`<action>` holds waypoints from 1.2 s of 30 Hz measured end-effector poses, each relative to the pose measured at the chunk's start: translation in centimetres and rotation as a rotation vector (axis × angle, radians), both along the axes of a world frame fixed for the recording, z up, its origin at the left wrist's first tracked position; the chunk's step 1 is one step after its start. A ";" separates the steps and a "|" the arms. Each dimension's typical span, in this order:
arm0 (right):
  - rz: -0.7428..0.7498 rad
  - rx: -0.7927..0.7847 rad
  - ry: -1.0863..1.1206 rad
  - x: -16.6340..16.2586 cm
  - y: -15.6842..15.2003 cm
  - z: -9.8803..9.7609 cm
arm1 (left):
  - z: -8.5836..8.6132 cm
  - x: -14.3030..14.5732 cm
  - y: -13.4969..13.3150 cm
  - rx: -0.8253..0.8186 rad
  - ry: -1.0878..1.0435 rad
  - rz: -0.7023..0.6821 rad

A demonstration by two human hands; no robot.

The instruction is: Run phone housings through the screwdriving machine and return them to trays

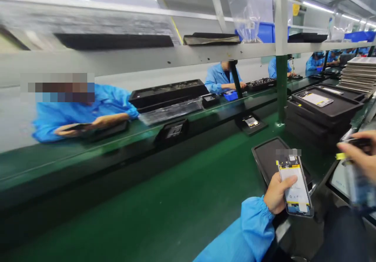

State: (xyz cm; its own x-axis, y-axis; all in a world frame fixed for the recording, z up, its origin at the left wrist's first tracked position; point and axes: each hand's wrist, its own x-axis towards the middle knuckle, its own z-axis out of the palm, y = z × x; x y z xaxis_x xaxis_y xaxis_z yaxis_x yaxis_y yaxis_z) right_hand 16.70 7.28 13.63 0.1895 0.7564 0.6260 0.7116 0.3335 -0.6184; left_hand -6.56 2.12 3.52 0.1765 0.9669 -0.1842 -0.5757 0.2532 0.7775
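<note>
Head view: I see my left hand [276, 193] at the near right of the green belt [176, 199], fingers clamped on an open phone [295, 187]. The thumb lies across the phone's white battery face; the remaining fingers wrap behind the frame. The phone is held clear of the belt, tilted, its top edge over the near end of an empty black tray [266, 156] that lies on the belt.

My right hand [362, 156] is at the right edge of the frame, blurred. Its fingers are closed together on a small dark part with a yellow tab [342, 156]; I cannot tell what the part is.

Beyond the tray, a stack of black trays [323, 117] sits toward the belt's far right; the top one carries another phone [315, 98]. A small black fixture [251, 123] sits on the belt just left of the stack.

Across the belt, co-workers in blue coats [88, 109] work at the far edge.
</note>
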 end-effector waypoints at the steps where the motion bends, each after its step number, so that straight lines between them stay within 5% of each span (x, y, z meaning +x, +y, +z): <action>1: 0.089 -0.017 0.041 -3.2 0.0 -0.7 | 0.0 -0.1 -0.2 0.006 -0.014 -0.017; 5: 0.228 -0.174 0.043 -11.7 3.2 -4.1 | 0.1 -0.4 -0.5 0.001 -0.036 -0.017; 10: 0.387 -0.406 0.181 -13.8 6.0 -6.5 | -0.1 -0.2 -0.3 -0.036 -0.003 0.030; 15: 0.440 -0.354 0.232 -12.0 4.3 -4.6 | -0.1 0.1 0.1 -0.021 0.042 0.120; 21: 0.385 -0.408 -0.215 -14.4 -2.2 -3.0 | 0.3 0.6 0.4 0.173 0.191 0.283; 25: 0.379 -0.273 -0.252 -15.7 -3.1 -2.9 | 0.4 0.0 0.2 0.231 0.330 0.310; 28: 0.305 -0.097 -0.145 -11.4 -1.4 -1.3 | 0.1 -0.8 0.7 0.214 0.288 0.228; 31: 0.068 0.078 -0.125 -2.2 1.0 1.2 | -0.3 -1.3 1.5 0.115 0.287 0.217; 36: -0.477 -0.127 -0.250 14.4 7.7 2.4 | -1.2 -1.5 2.2 0.062 0.248 0.251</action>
